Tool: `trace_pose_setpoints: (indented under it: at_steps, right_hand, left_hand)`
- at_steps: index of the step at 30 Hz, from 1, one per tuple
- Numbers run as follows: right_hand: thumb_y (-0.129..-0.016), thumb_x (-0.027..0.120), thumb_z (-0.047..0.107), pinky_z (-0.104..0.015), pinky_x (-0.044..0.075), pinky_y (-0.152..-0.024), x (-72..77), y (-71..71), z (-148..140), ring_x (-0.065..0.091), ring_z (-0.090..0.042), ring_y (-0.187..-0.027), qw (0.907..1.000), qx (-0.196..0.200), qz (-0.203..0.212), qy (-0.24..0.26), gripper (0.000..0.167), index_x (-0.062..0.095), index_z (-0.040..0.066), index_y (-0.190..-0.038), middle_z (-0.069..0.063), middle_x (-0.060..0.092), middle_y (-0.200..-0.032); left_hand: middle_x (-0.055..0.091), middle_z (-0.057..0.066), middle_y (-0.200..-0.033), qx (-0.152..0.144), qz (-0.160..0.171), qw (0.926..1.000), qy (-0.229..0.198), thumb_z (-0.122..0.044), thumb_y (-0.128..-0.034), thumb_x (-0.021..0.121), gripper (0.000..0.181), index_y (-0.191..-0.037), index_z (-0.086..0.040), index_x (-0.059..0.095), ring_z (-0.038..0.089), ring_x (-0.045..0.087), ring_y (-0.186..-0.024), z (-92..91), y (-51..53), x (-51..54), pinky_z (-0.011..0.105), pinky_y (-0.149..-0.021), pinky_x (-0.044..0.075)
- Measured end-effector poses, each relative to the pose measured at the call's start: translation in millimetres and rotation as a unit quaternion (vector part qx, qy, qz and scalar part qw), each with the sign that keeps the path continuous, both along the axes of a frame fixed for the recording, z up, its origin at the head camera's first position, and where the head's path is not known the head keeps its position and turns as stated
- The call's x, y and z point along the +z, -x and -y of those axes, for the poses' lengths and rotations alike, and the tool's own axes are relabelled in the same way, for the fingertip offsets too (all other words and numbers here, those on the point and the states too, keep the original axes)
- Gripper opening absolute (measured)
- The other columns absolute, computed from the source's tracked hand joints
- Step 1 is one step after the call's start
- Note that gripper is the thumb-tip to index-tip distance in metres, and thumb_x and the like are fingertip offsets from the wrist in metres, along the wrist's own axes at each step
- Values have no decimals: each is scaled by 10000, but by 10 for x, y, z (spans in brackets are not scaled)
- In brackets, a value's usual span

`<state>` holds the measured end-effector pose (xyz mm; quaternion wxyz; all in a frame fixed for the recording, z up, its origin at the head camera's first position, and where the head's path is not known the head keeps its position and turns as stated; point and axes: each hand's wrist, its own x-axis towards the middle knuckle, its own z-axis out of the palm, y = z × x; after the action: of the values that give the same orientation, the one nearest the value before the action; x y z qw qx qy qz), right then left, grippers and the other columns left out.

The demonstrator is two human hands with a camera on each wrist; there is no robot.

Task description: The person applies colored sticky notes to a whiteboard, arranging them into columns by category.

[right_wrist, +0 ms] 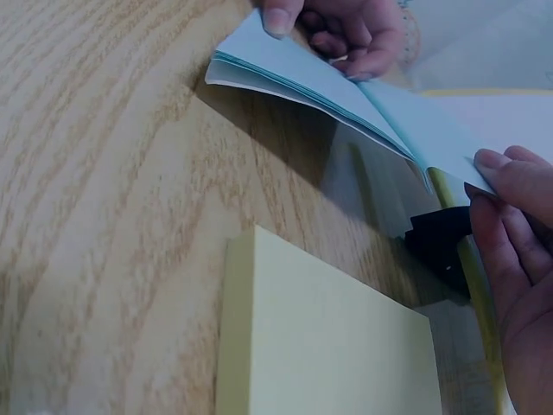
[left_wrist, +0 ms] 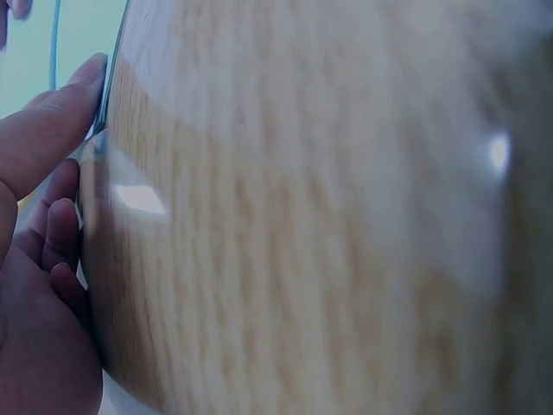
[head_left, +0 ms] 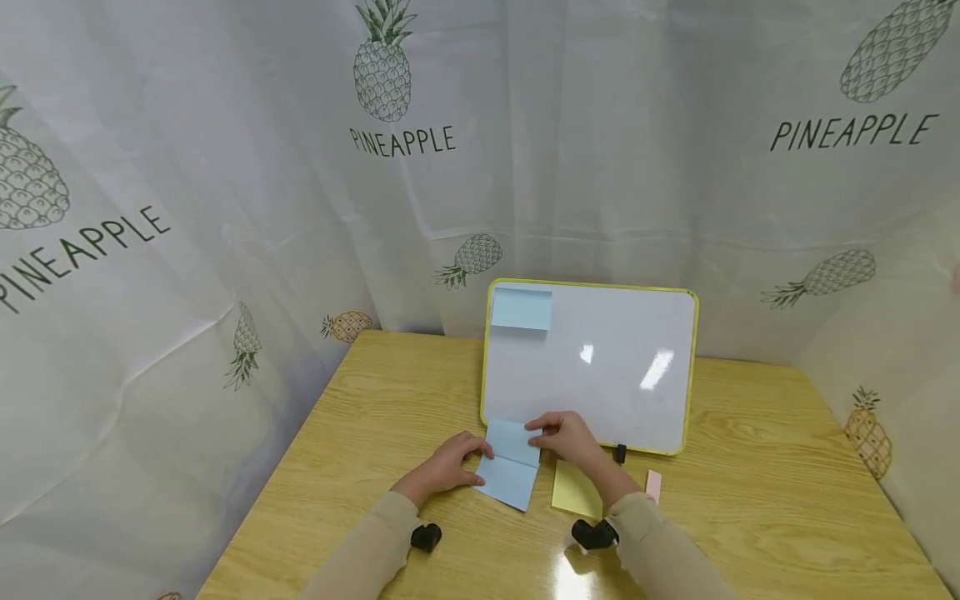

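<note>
A pad of light blue sticky notes point(head_left: 508, 485) is near the whiteboard's lower left corner, in the head view. My left hand point(head_left: 453, 463) grips its left side; in the right wrist view, the thumb point(right_wrist: 278, 22) lies on top of the pad. Folded back along a crease, the top blue sheet point(right_wrist: 432, 125) spans toward my right hand point(head_left: 567, 437). Thumb and fingers of that hand pinch the sheet's far edge. Only a sliver of blue paper point(left_wrist: 73, 35) shows in the left wrist view.
A yellow-framed whiteboard point(head_left: 592, 367) lies behind the hands with a blue note point(head_left: 522, 310) at its upper left. Under the right forearm are a yellow sticky pad point(head_left: 573, 490) and a pink strip point(head_left: 654, 485). A small black piece point(head_left: 620, 454) sits at the board's lower edge.
</note>
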<state>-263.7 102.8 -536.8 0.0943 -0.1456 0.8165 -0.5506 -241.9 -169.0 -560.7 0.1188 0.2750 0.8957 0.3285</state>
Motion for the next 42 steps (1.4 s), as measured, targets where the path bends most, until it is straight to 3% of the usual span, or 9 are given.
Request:
trace_pose_setpoints:
  at_steps: [9,18,21,42]
  right_hand:
    - [-819,791,92,-256,481,-585,-4,98,-29,559,-139,-652,9997,160,-194,-71,184,764,49,-996,-19,638,-752]
    - [-823,785,81,-285,493,-603,78,96,-52,564,-178,-688,9998,209,-71,8,190,759,36,-1006,-39,650,-773]
    - [-820,792,103,-285,494,-611,30,136,-72,566,-191,-704,9997,226,-19,13,192,764,63,-1006,-29,651,-781]
    - [-827,782,81,-262,484,-607,64,191,-76,543,-172,-704,9995,232,58,225,185,759,27,-1003,-48,649,-810]
  left_hand:
    - [510,-66,-1066,-57,-5,10000,-46,-171,-823,801,327,-1096,-213,627,152,499,-1004,-12,-6,44,349,-917,423]
    - [505,-69,-1052,-70,30,10000,-21,-179,-824,801,327,-1099,-217,629,139,491,-989,-19,12,31,335,-901,425]
    - [502,-66,-1052,-90,38,10000,-17,-181,-828,797,326,-1103,-218,627,133,485,-981,-21,20,22,326,-881,426]
    - [492,-67,-1033,-62,-10,10000,59,-193,-831,794,318,-1099,-225,626,121,475,-967,-9,-5,41,320,-869,415]
